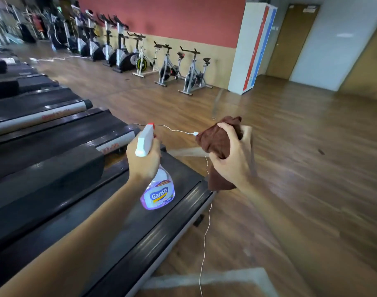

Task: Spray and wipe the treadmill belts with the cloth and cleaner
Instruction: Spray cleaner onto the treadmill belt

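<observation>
My left hand [143, 160] grips the neck of a clear spray bottle [158, 192] of purple cleaner with a white trigger head, held upright above the rear end of the nearest treadmill belt [153, 228]. My right hand [230, 161] holds a bunched brown cloth [215, 140] in the air just right of the bottle, over the belt's right edge and the floor. More black treadmill belts [54, 133] run in a row to the left.
A thin white cable [205, 232] with a small plug trails across the wooden floor [290, 168] beside the treadmill. Exercise bikes [172, 67] line the far red wall. White lockers [254, 48] and a brown door [290, 39] stand at the back right.
</observation>
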